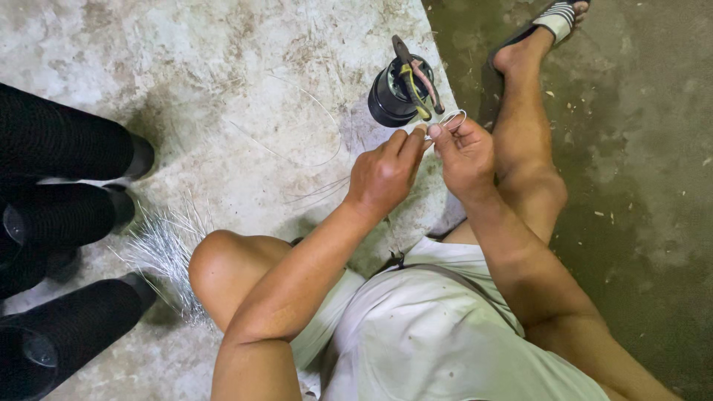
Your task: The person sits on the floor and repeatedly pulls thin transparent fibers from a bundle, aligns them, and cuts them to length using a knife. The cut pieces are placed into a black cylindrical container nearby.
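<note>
- While pinched by fingertips of both the left hand (384, 174) and right hand (466, 152), a thin wire loop (453, 117) is held upper centre.
- Its long axis is pointed toward the upper right.
- Pliers (417, 78) are rested on a black can (394, 95) just above.

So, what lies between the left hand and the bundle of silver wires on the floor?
In the head view, between the left hand and the bundle of silver wires lies mottled concrete floor with a few loose thin wires on it.
</note>
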